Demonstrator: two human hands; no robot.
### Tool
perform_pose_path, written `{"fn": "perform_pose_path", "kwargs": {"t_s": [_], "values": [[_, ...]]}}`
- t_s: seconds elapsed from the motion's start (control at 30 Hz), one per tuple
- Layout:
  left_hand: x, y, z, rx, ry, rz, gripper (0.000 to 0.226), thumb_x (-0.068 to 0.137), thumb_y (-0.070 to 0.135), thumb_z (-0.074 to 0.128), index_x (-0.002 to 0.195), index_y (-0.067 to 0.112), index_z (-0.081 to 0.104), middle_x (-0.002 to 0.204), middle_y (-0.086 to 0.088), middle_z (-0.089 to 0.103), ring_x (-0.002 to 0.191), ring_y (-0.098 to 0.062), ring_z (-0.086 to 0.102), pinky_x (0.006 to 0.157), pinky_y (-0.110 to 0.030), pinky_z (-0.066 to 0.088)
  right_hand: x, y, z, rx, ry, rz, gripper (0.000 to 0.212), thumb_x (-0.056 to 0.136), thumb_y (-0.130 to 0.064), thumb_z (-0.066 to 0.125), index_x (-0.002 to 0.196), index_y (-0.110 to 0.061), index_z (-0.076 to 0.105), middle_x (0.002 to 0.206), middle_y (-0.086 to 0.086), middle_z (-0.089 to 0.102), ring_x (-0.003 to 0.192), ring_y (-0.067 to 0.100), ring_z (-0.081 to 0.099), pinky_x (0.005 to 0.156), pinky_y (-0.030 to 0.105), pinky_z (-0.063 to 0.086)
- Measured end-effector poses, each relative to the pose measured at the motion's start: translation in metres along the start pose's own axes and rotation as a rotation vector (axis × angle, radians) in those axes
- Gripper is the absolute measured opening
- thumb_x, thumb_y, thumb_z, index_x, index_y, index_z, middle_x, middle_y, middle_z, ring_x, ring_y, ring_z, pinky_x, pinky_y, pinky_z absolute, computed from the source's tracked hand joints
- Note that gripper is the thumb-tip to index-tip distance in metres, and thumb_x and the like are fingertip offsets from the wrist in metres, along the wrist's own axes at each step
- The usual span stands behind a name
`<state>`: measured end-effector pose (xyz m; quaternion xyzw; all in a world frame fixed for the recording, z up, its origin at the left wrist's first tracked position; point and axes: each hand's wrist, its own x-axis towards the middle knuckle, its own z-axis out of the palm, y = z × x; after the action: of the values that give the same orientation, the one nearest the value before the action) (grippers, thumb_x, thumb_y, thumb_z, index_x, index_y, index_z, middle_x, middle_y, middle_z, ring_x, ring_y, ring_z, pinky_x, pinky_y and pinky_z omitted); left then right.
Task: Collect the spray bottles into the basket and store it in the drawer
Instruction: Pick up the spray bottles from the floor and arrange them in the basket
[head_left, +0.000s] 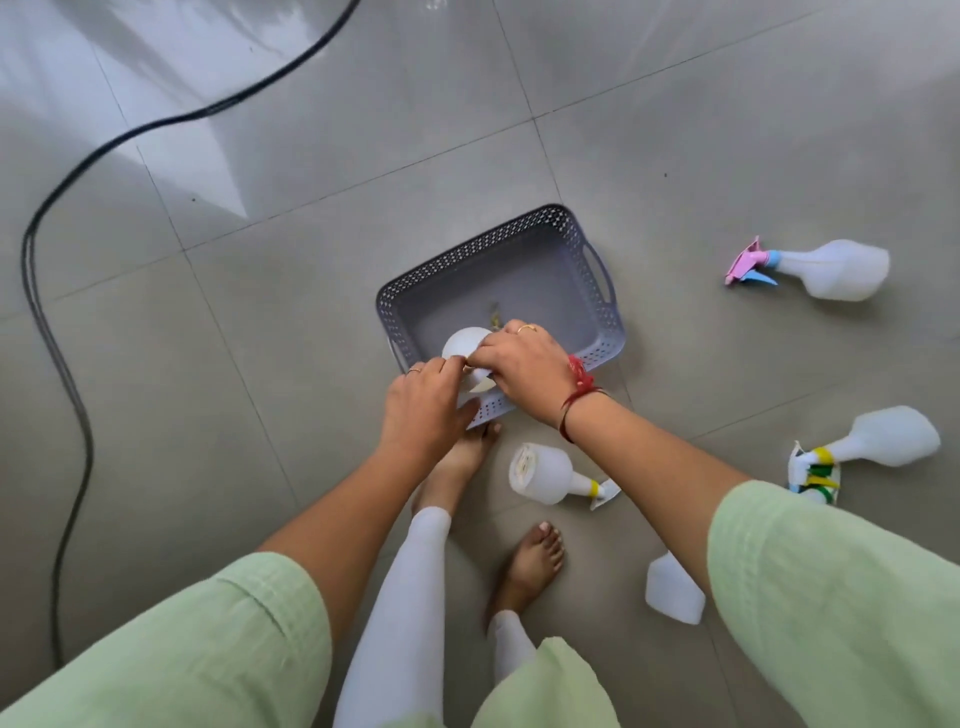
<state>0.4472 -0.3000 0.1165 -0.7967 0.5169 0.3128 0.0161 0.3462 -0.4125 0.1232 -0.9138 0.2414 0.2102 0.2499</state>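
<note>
A white spray bottle is gripped by the left hand and right hand, both apparently closed on it, over the near end of the grey basket, while four bottles are left lying on the tiled floor.

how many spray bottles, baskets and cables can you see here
Spray bottles: 5 – one in both hands, pink-nozzle one, green-and-yellow-nozzle one, one by the feet, one partly hidden under the right arm
Baskets: 1
Cables: 1
Total: 7
</note>
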Motion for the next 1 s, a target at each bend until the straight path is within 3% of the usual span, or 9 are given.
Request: {"fn": "perform_pose_path", "kwargs": {"t_s": [0.1, 0.23, 0.4, 0.6, 0.7, 0.83, 1.0], "values": [[0.007, 0.000, 0.006, 0.087, -0.059, -0.055, 0.027, 0.092, 0.033, 0.048, 0.106, 0.011, 0.057, 0.105, -0.012, 0.067, 0.098, -0.035, 0.064, 0.072, -0.038, 0.047, 0.002, 0.001, 0.005, 0.024, -0.011, 0.005, 0.035, 0.091, -0.010, 0.046, 0.121, -0.023, 0.059, 0.122, -0.002, 0.061, 0.117, 0.025, 0.047, 0.094, 0.035, 0.042], [0.014, 0.000, 0.011, 0.088, -0.085, -0.158, 0.022, 0.090, 0.018, 0.045, 0.092, 0.003, 0.062, 0.098, -0.021, 0.068, 0.092, -0.044, 0.063, 0.069, -0.038, 0.048, -0.013, 0.011, 0.009, 0.172, 0.143, 0.113, 0.044, 0.085, -0.011, 0.055, 0.128, -0.021, 0.053, 0.127, 0.002, 0.054, 0.117, 0.028, 0.048, 0.096, 0.039, 0.043], [0.014, 0.008, 0.016, 0.003, -0.059, -0.198, 0.035, 0.084, 0.038, 0.054, 0.096, 0.006, 0.056, 0.096, -0.016, 0.067, 0.090, -0.041, 0.063, 0.066, -0.036, 0.044, -0.061, 0.043, 0.028, 0.342, 0.270, 0.354, 0.041, 0.084, -0.014, 0.059, 0.125, -0.016, 0.056, 0.121, 0.009, 0.054, 0.111, 0.031, 0.052, 0.096, 0.041, 0.045], [0.020, 0.035, 0.024, -0.076, -0.027, -0.260, 0.073, 0.073, 0.064, 0.060, 0.117, 0.011, 0.037, 0.107, -0.015, 0.065, 0.097, -0.039, 0.064, 0.067, -0.037, 0.042, -0.100, 0.057, 0.071, 0.695, 0.122, 0.643, 0.042, 0.086, -0.003, 0.050, 0.127, -0.014, 0.054, 0.120, 0.009, 0.057, 0.108, 0.028, 0.058, 0.098, 0.041, 0.046], [0.035, 0.041, 0.028, -0.082, -0.026, -0.365, 0.061, 0.082, 0.057, 0.054, 0.116, 0.009, 0.038, 0.109, -0.018, 0.066, 0.101, -0.041, 0.063, 0.069, -0.038, 0.038, -0.105, 0.054, 0.089, 0.793, 0.037, 0.682, 0.039, 0.087, -0.008, 0.055, 0.125, -0.014, 0.055, 0.121, 0.009, 0.057, 0.110, 0.025, 0.058, 0.099, 0.035, 0.045], [0.045, 0.037, 0.033, 0.024, -0.070, -0.344, 0.040, 0.091, 0.039, 0.046, 0.111, 0.005, 0.049, 0.111, -0.021, 0.065, 0.104, -0.042, 0.061, 0.075, -0.039, 0.044, -0.118, 0.061, 0.108, 0.769, -0.067, 0.739, 0.037, 0.087, -0.015, 0.058, 0.124, -0.014, 0.056, 0.122, 0.011, 0.056, 0.109, 0.027, 0.056, 0.097, 0.031, 0.042], [0.035, 0.029, 0.039, 0.084, -0.091, -0.381, 0.043, 0.093, 0.038, 0.042, 0.106, 0.001, 0.061, 0.108, -0.022, 0.066, 0.100, -0.042, 0.063, 0.070, -0.036, 0.042, -0.148, 0.081, 0.121, 0.765, -0.095, 0.861, 0.034, 0.087, -0.019, 0.059, 0.121, -0.014, 0.060, 0.124, 0.013, 0.057, 0.111, 0.028, 0.056, 0.097, 0.030, 0.042]]}}
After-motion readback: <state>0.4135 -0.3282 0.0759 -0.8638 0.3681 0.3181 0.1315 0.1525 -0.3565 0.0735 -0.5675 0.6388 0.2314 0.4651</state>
